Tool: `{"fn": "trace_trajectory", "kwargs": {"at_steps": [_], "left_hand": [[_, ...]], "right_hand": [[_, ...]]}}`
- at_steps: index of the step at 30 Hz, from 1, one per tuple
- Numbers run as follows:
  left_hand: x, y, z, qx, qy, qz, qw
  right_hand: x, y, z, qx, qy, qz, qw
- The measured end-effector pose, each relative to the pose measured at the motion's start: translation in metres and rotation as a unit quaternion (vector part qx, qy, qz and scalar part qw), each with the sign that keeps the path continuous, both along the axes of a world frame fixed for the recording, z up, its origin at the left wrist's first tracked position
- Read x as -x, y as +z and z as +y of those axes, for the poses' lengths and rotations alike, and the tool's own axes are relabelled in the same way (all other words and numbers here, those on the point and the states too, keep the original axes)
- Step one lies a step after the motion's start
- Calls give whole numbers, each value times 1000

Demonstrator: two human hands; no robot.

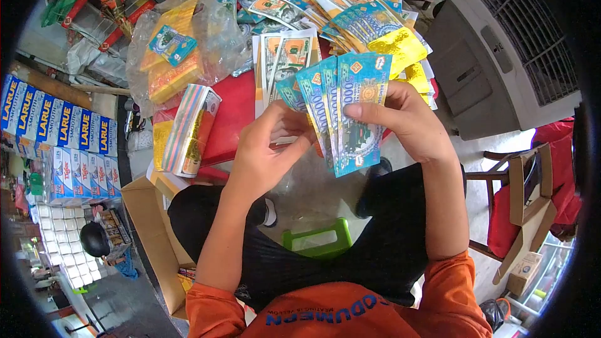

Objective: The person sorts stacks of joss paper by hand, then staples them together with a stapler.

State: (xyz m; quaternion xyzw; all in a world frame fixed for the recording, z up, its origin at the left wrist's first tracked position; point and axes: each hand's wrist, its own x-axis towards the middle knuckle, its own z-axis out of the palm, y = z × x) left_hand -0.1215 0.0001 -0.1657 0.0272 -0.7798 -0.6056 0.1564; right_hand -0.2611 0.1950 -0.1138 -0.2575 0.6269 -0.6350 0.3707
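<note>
A fan of blue printed paper notes, like joss paper money, is spread in front of me above my lap. My right hand grips the right side, its thumb flat on the front note and its fingers behind. At the lower left edge of the fan, my left hand is curled with thumb and fingers close together on the notes; its fingertips are partly hidden. Just behind the fan lie orange-and-white dollar-style notes. More blue notes and shiny gold paper lie to the right of these.
A red table carries the paper piles, a plastic bag with yellow packs, and a striped paper bundle. A cardboard box stands left, near stacked beer cartons. A green stool is between my legs; a grey cooler stands right.
</note>
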Motion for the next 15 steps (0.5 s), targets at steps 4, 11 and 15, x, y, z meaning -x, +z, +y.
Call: {"fn": "trace_trajectory", "kwargs": {"at_steps": [4,11,15], "left_hand": [[-4,-5,-1,-15,1,-11,1000],[-5,-5,-2,51,-18,16,998],[-6,-7,-4,15,-10,-10,1000]], "right_hand": [[2,3,3,-4,30,-20,999],[4,3,9,-6,76,-13,997],[5,3,9,-4,75,-25,997]]}}
